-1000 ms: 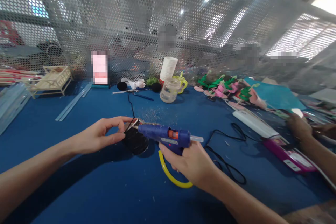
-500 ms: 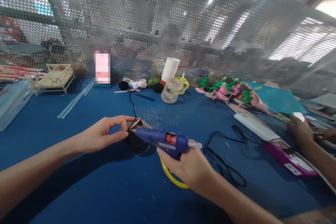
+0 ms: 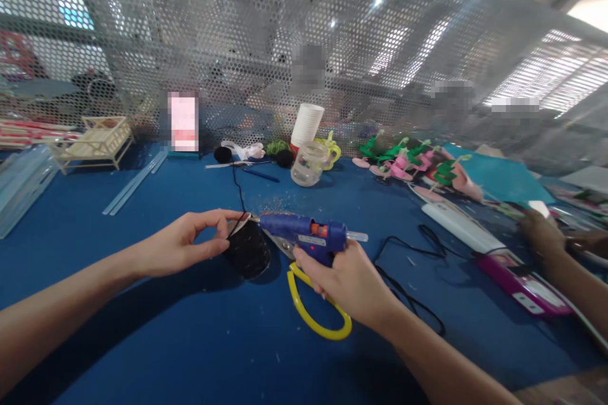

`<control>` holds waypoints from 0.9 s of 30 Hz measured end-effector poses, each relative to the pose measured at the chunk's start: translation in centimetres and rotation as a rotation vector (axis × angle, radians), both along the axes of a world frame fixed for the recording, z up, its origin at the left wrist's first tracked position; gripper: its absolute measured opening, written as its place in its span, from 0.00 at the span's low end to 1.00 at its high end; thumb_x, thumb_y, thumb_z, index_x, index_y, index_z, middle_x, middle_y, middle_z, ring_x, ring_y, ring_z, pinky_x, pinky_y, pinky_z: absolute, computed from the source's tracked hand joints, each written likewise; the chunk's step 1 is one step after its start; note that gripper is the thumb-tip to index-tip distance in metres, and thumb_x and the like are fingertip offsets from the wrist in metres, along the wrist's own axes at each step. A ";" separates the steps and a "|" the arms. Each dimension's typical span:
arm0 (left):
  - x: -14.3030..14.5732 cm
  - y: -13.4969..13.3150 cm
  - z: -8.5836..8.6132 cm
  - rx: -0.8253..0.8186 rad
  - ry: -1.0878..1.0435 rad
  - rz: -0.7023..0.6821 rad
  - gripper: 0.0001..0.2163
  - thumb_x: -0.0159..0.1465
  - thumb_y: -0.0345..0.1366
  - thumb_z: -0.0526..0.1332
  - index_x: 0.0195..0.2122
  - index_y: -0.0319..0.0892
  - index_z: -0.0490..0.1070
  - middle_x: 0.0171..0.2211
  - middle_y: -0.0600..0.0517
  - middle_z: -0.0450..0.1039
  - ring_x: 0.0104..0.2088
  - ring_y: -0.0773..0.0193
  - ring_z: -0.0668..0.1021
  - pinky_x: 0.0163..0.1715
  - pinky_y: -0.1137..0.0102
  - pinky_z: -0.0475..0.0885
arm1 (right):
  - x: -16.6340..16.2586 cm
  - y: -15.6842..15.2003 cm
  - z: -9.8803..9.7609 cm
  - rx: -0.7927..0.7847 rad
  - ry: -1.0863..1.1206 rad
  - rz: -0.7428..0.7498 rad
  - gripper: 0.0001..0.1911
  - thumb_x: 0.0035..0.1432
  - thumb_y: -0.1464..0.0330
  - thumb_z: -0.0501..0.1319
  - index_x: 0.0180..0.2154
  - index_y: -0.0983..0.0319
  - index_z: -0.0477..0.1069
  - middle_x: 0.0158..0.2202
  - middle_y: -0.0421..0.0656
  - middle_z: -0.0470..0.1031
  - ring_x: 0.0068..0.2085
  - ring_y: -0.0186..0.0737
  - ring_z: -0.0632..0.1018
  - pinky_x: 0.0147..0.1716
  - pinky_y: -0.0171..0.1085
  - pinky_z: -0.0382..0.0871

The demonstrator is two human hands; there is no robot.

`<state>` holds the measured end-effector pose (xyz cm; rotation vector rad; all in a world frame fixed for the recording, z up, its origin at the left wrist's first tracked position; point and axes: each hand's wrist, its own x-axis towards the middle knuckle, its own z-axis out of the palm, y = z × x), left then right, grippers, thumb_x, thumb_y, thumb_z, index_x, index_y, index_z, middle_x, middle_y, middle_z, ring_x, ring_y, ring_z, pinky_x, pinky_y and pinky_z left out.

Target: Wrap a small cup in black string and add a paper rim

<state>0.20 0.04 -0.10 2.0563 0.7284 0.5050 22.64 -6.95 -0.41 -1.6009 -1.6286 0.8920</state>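
Note:
My left hand [image 3: 202, 242] grips the rim end of a small cup wrapped in black yarn [image 3: 247, 254], which lies tilted on the blue table. A strand of black yarn [image 3: 238, 186] runs from the cup back to a black yarn ball [image 3: 222, 154]. In my right hand [image 3: 349, 281] is a blue glue gun [image 3: 304, 232], a clear glue stick poking out of its rear. The gun's nozzle is close to the cup's white rim; I cannot tell if they touch. Under the gun and right hand lie scissors with yellow handles [image 3: 319, 329].
Behind stand a clear plastic jar [image 3: 308, 166] and stacked white paper cups [image 3: 306, 125]. Artificial flowers [image 3: 403, 161] are at back right. A purple-and-white power strip [image 3: 522, 288] and black cord lie right, near another person's hand [image 3: 544, 234]. A phone [image 3: 183, 123] stands at back left.
My right hand has raised the glue gun slightly and drawn it to the right, uncovering more of the wrapped cup and the scissors. The left hand stays in place.

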 end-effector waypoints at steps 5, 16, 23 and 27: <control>0.0 0.0 0.0 -0.014 -0.018 -0.009 0.09 0.61 0.36 0.52 0.25 0.40 0.60 0.54 0.45 0.62 0.54 0.54 0.64 0.50 0.63 0.61 | 0.1 0.3 -0.2 0.030 0.016 -0.005 0.12 0.50 0.65 0.54 0.18 0.61 0.59 0.09 0.33 0.58 0.11 0.27 0.62 0.11 0.28 0.58; 0.2 -0.7 0.6 0.106 0.071 0.012 0.09 0.61 0.38 0.52 0.25 0.41 0.60 0.54 0.45 0.62 0.53 0.56 0.65 0.51 0.63 0.60 | 3.4 4.3 -2.0 0.153 0.068 -0.182 0.14 0.47 0.60 0.58 0.29 0.65 0.66 0.23 0.42 0.73 0.23 0.36 0.74 0.23 0.33 0.67; 0.3 -1.8 1.8 0.225 0.140 -0.090 0.07 0.60 0.35 0.51 0.26 0.41 0.59 0.53 0.43 0.63 0.52 0.59 0.66 0.48 0.66 0.61 | 4.8 6.1 -3.5 0.021 -0.187 -0.265 0.16 0.52 0.61 0.54 0.18 0.63 0.63 0.14 0.41 0.69 0.15 0.32 0.70 0.18 0.30 0.63; 0.3 -2.3 2.3 0.248 0.161 -0.117 0.05 0.60 0.34 0.51 0.27 0.41 0.59 0.53 0.44 0.63 0.52 0.60 0.65 0.48 0.68 0.61 | 5.0 6.4 -3.7 -0.002 -0.268 -0.274 0.18 0.53 0.62 0.54 0.15 0.62 0.61 0.10 0.41 0.66 0.15 0.36 0.71 0.19 0.33 0.64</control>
